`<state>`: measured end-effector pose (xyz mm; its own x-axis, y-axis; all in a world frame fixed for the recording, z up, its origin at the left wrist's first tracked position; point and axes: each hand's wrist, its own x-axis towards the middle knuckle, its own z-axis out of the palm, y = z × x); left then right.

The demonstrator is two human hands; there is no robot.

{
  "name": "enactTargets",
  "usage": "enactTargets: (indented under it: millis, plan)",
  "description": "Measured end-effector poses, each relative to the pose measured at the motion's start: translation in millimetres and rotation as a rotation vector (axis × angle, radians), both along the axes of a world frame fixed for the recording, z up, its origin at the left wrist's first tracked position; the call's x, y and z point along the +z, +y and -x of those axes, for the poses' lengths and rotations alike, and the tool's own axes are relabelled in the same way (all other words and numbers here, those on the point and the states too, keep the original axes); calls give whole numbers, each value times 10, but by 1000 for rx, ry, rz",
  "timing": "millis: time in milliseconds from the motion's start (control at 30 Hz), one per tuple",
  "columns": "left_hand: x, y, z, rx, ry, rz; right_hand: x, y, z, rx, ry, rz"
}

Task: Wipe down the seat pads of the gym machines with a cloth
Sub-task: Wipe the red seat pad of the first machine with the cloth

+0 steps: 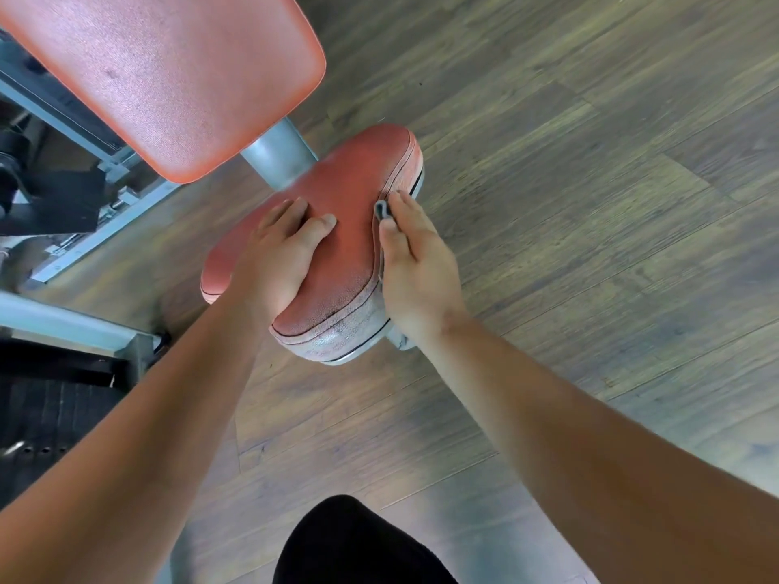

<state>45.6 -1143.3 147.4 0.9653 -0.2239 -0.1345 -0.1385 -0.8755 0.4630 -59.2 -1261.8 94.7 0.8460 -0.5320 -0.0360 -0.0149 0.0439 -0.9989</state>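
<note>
Right hand point(415, 263) lay flat against the right side wall of the seat pad point(337, 229), fingers straight and together, pressing a grey cloth point(382, 212) between palm and upholstery; only a fold of the cloth showed by the thumb and a strip along the seam. Left hand point(282, 250) rested spread and empty on the pad's top face, palm down, seemingly steadying it. The pad sat just ahead of both hands, its long axis running from the near corner by the wrists up and away to the right, toward the far rounded end. The right hand was the one placed for the stroke, and the side wall continued beyond its fingertips along that same axis, so the next wipe probably called for a slide forward along the edge. Open wooden floor point(590, 204) lay to the right of the pad, giving the arm free room. To the left, the grey steel post point(280, 155) and the red back pad point(168, 73) stood close behind the seat, with the machine frame point(84, 229) beyond, leaving tighter room there.
</note>
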Motion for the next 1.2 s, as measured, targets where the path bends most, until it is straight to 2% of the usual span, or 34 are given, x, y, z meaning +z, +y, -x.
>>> enactTargets:
  millis: [167,233,300,500,633,767,867,933,1100,1200]
  plan:
    - [-24,29,-37,-6,-3,-19,-23,441,559,-13,-79,77]
    - [-29,28,-33,-7,1,-4,-83,326,371,-41,-73,70]
    - [-29,25,-25,-10,-6,1,-12,142,107,-56,-8,-29]
    - [-53,50,-51,-14,-23,11,-20,380,502,-2,-53,163]
    - [-78,63,-78,-23,-14,19,34,90,43,-17,58,77]
    - [-88,84,-81,-29,-24,18,53,415,554,22,7,156]
    - [-96,69,-83,-32,-25,20,-39,226,288,11,-9,148]
    - [-90,65,-78,-32,-22,23,16,39,1,18,67,79]
    - [-82,80,-107,-50,-28,-55,43,325,491,14,33,92]
    - [-81,78,-93,-36,-20,-67,11,187,298,36,66,94]
